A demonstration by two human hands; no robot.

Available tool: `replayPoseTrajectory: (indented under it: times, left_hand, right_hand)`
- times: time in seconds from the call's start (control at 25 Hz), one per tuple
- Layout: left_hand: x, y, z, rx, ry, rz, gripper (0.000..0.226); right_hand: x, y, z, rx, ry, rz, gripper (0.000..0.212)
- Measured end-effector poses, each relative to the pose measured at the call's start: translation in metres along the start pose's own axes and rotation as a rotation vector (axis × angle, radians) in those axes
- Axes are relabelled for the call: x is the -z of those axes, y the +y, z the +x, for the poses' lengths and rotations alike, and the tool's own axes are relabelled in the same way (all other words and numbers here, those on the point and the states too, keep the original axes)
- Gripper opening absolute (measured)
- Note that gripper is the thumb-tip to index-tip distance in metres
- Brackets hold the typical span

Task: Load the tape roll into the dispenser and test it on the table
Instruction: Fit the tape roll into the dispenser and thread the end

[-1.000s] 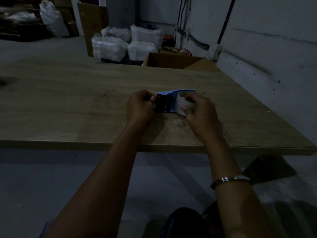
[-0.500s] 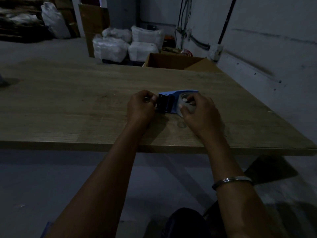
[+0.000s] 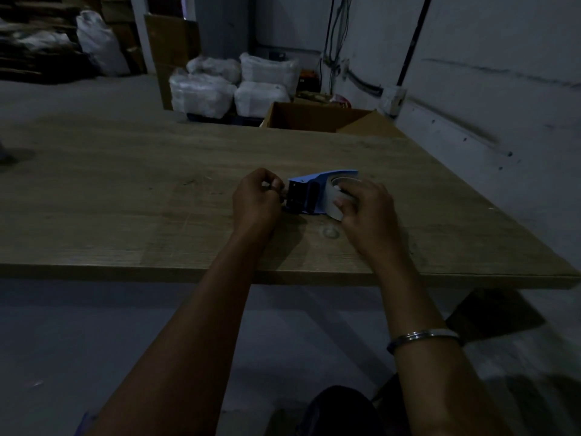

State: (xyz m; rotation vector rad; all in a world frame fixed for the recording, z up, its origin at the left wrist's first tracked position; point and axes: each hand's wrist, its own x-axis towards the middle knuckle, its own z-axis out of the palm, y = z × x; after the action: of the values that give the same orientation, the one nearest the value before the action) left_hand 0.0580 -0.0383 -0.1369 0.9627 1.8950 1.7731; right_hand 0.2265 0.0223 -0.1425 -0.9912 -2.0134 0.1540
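At frame centre on the wooden table (image 3: 157,190), blue plastic tape dispenser (image 3: 309,187) unmoved since the earlier frame; right hand (image 3: 366,212) still clasps the whitish tape roll (image 3: 331,199) seated in it, left hand (image 3: 256,201) still pinched closed at its dark front end.

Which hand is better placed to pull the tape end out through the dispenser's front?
Likely the left hand: its fingertips pinch right at the dispenser front, while the right hand is holding the tape roll.
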Motion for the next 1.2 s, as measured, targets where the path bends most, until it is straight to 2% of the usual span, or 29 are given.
replayPoseTrajectory:
  times: [0.32,0.48,0.56,0.72,0.88,1.2]
  left_hand:
    - [0.001,0.000,0.000,0.009,-0.031,-0.054,0.016]
    - [0.001,-0.002,-0.005,-0.140,-0.059,0.029,0.012]
    - [0.001,-0.003,-0.005,-0.206,-0.027,0.057,0.011]
    - [-0.001,-0.004,-0.005,-0.274,0.012,0.035,0.009]
    - [-0.002,-0.003,-0.002,-0.325,-0.006,0.099,0.015]
    - [-0.008,0.008,-0.007,-0.264,0.006,0.170,0.021]
  right_hand:
    - [0.002,-0.003,0.000,-0.054,-0.025,-0.059,0.030]
    - [-0.001,-0.008,-0.001,0.005,-0.015,-0.277,0.041]
    - [-0.001,-0.010,0.000,0.076,0.001,-0.235,0.044]
    - [0.000,-0.015,0.000,0.192,-0.020,-0.091,0.038]
    - [-0.003,-0.017,0.007,0.202,-0.058,-0.167,0.036]
    - [-0.007,-0.023,0.018,0.199,-0.009,-0.263,0.017]
